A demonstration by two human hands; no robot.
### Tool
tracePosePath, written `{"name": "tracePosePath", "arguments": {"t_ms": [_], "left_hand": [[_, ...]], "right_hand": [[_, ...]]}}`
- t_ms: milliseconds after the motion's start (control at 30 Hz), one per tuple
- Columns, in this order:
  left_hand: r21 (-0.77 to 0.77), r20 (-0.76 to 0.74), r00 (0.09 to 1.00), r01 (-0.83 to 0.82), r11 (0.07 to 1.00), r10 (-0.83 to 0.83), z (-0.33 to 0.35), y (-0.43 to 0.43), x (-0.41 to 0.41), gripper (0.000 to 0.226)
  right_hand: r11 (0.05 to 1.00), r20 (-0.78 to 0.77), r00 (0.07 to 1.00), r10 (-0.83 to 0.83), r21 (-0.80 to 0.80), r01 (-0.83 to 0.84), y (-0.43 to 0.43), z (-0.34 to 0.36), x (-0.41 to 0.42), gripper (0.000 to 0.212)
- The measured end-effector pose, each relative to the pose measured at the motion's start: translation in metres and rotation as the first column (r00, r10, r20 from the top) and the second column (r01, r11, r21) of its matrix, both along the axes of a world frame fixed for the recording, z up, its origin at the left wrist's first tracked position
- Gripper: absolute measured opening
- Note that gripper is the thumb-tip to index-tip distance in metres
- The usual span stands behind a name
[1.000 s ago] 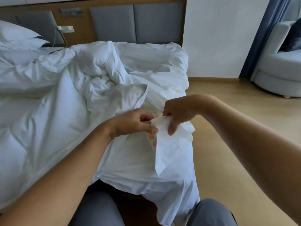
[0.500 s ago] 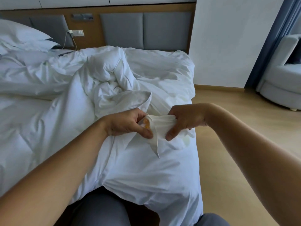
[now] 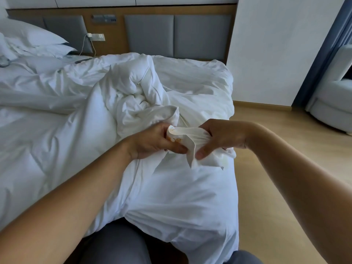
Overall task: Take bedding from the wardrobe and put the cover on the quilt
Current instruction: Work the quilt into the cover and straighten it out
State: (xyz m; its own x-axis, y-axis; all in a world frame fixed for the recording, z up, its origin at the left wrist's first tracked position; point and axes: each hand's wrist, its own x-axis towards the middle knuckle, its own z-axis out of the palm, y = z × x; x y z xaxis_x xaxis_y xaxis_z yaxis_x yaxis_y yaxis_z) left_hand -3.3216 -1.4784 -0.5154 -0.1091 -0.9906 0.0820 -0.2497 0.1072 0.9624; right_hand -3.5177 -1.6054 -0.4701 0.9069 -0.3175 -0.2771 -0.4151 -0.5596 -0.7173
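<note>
A white quilt (image 3: 57, 141) lies rumpled across the bed, with the white cover (image 3: 181, 197) over its near right corner. My left hand (image 3: 152, 141) pinches a bunched corner of white fabric (image 3: 185, 137) that carries small orange marks. My right hand (image 3: 221, 138) grips the same bunch from the right, thumb underneath. The fabric is stretched taut between both hands, just above the bed's right edge. A loose flap hangs below my right thumb.
Two white pillows (image 3: 32, 39) lie at the far left by the grey padded headboard (image 3: 177, 35). A charger cable (image 3: 85, 44) hangs from a wall socket. Wooden floor (image 3: 285, 149) runs along the right, with a pale armchair (image 3: 333, 96) and a blue curtain (image 3: 322, 54) beyond. My grey-trousered knees are at the bottom.
My hands have drawn apart, pulling the bunched corner flat and taut between them. The view has tilted down, so the bed sits lower in frame.
</note>
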Motion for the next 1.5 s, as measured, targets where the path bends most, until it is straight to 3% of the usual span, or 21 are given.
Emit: {"name": "tracePosePath", "arguments": {"t_ms": [67,133,200,267,367,433,533,600,667,733,800,867,933,1000,1100,1167,1267,1367,1433,1500], "left_hand": [[-0.11,0.051,0.989,-0.133,0.985,0.139,0.001,0.0,-0.002,0.021],[-0.241,0.15,0.921,-0.318,0.917,0.359,0.001,0.0,-0.006,0.016],[-0.333,0.237,0.853,-0.378,0.864,0.464,0.001,-0.001,-0.01,0.019],[-0.289,0.27,0.88,-0.313,0.905,0.39,0.004,0.002,-0.012,0.025],[-0.106,0.044,0.986,-0.153,0.982,0.158,0.012,0.006,-0.013,0.023],[-0.125,-0.042,0.983,-0.18,0.976,0.176,0.013,0.004,-0.011,0.026],[-0.146,0.037,0.988,-0.141,0.979,0.148,0.012,0.002,-0.008,0.021],[-0.119,0.137,0.987,-0.065,0.991,0.082,0.014,0.003,-0.007,0.022],[-0.098,0.12,0.992,-0.013,0.995,0.025,0.015,0.003,-0.001,0.023],[-0.08,0.0,1.0,0.021,0.997,-0.021,0.013,0.002,0.002,0.022],[-0.066,-0.171,0.985,0.009,0.998,-0.02,0.008,0.0,0.002,0.023],[-0.032,-0.35,0.935,0.054,0.998,-0.062,0.001,-0.003,0.003,0.027],[-0.003,-0.508,0.851,0.155,0.988,-0.135,-0.004,-0.005,0.003,0.032],[0.043,-0.576,0.811,0.152,0.987,-0.1,-0.009,-0.007,0.003,0.034],[0.064,-0.395,0.918,-0.021,0.998,0.045,-0.011,-0.007,0.002,0.027],[0.045,-0.344,0.932,0.135,0.99,-0.111,-0.006,-0.005,0.003,0.03],[0.05,-0.185,0.968,0.182,0.982,-0.17,0.001,0.001,0.009,0.034],[0.006,-0.077,0.996,0.04,0.999,-0.04,0.001,0.003,0.009,0.035],[-0.05,0.02,0.994,-0.109,0.993,0.11,0.0,0.002,0.004,0.035],[-0.216,0.177,0.922,-0.306,0.927,0.346,-0.004,-0.001,-0.006,0.031]], "right_hand": [[0.979,0.097,0.99,-0.105,-0.162,0.12,0.002,-0.002,0.007,0.034],[0.951,0.296,0.94,-0.169,-0.201,0.234,0.003,-0.003,0.013,0.026],[0.912,0.444,0.876,-0.191,-0.251,0.326,0.004,-0.004,0.015,0.024],[0.841,0.527,0.828,-0.191,-0.348,0.415,0.007,-0.007,0.016,0.029],[0.822,0.545,0.822,-0.163,-0.386,0.419,0.009,-0.007,0.014,0.027],[0.934,0.402,0.909,-0.113,-0.27,0.235,0.007,-0.001,0.007,0.017],[0.997,0.198,0.98,-0.025,-0.069,0.039,0.005,0.004,0.0,0.013],[0.998,0.247,0.967,-0.053,0.049,0.042,0.002,0.003,0.0,0.01],[0.976,0.312,0.948,-0.06,0.22,-0.01,0.001,0.0,0.0,0.012],[0.92,0.359,0.929,-0.084,0.386,-0.066,-0.001,-0.003,-0.001,0.011],[0.86,0.393,0.911,-0.126,0.501,-0.098,-0.002,-0.007,-0.001,0.022],[0.839,0.397,0.901,-0.173,0.539,-0.076,-0.002,-0.01,0.0,0.014],[0.842,0.375,0.904,-0.206,0.539,-0.032,-0.005,-0.012,0.002,0.02],[0.836,0.358,0.902,-0.241,0.549,0.006,-0.006,-0.015,0.002,0.026],[0.78,0.365,0.889,-0.276,0.625,-0.015,-0.004,-0.023,0.004,0.016],[0.76,0.336,0.907,-0.253,0.65,-0.029,-0.005,-0.025,0.004,0.012],[0.859,0.223,0.97,-0.097,0.511,-0.032,-0.006,-0.016,-0.003,0.02],[0.992,0.12,0.99,-0.079,0.103,0.067,-0.002,-0.009,-0.003,0.021],[0.972,0.251,0.952,-0.176,-0.109,0.208,0.002,-0.012,0.006,0.02],[0.888,0.467,0.849,-0.245,-0.242,0.39,0.008,-0.021,0.015,0.026]]}}
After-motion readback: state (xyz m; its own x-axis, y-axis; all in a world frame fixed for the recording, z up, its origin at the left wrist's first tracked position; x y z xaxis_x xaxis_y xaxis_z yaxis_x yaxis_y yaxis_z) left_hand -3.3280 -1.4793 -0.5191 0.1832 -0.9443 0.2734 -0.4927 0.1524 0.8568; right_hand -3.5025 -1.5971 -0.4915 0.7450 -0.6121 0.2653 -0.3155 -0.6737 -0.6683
